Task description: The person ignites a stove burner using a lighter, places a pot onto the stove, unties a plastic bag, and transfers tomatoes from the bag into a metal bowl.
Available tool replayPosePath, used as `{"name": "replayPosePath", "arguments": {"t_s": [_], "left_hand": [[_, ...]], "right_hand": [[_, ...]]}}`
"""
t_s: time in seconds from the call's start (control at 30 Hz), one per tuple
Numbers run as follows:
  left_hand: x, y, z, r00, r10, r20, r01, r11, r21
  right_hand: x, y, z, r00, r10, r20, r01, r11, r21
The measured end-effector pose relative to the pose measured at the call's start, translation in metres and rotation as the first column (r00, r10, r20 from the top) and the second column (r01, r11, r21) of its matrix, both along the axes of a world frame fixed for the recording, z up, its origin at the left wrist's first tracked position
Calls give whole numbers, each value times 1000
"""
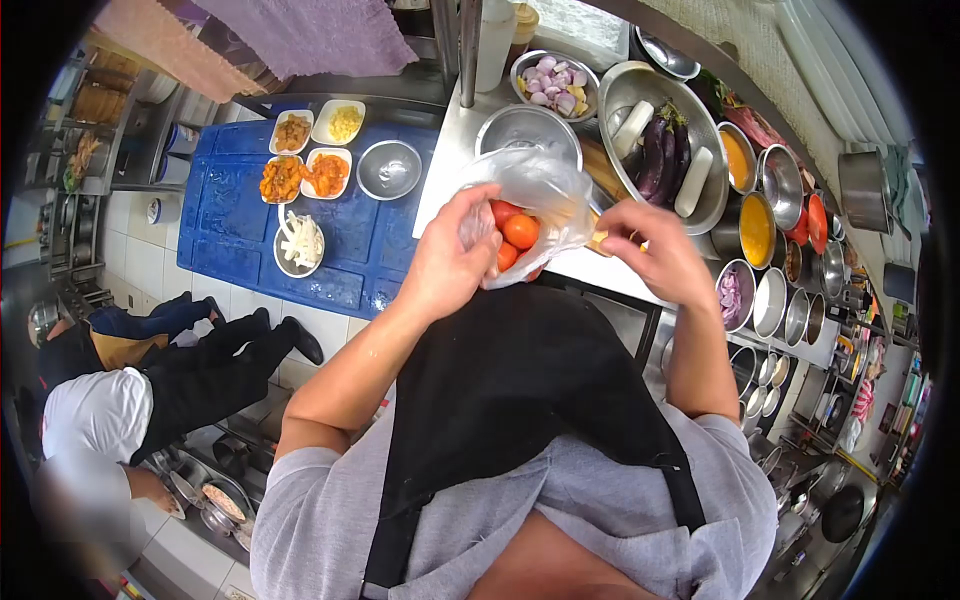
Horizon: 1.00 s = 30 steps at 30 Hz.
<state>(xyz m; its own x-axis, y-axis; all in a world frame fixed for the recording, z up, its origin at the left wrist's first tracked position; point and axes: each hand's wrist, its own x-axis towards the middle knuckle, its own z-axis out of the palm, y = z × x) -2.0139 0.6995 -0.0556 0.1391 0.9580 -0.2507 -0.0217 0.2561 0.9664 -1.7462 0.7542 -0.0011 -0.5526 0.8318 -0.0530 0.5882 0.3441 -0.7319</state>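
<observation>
My left hand (450,255) is closed on the rim of a clear plastic bag (563,195) in front of my apron. Several red tomatoes (520,231) show through its mouth. To the right of the bag, my right hand (660,252) has its thumb and fingers pinched together. A small yellowish thing (600,238) shows at those fingertips, too small to name. Just behind the bag stands a metal bowl (528,133), partly hidden by it. A large metal basin (612,95) beyond my right hand holds dark eggplants (662,158) and long white radishes (693,183).
A bowl of shallots (555,85) stands at the back. Several metal pots line the right, one with yellow liquid (757,230). On the left, a blue surface (225,225) carries small dishes and a bowl of white strips (300,245). Co-workers (100,410) stand at lower left.
</observation>
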Motion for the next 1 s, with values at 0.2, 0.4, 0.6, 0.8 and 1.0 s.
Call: {"name": "replayPosePath", "arguments": {"t_s": [0.2,0.4,0.6,0.8,1.0], "left_hand": [[0,-7,-1,993,49,111,-47,999,-20],[-5,-12,-9,992,54,113,-51,998,-35],[-2,-13,-23,993,15,116,-13,1000,-18],[-4,-7,-26,984,-26,177,33,999,-36],[1,-5,-23,981,-16,194,24,999,-42]], "right_hand": [[-93,7,-24,971,189,-149,-210,968,-140],[-109,13,-110,829,433,354,-422,900,-113],[-117,19,-106,712,564,419,-423,820,-385],[-99,23,-128,788,534,307,-401,823,-403],[-93,20,-140,786,530,318,-444,842,-306]]}}
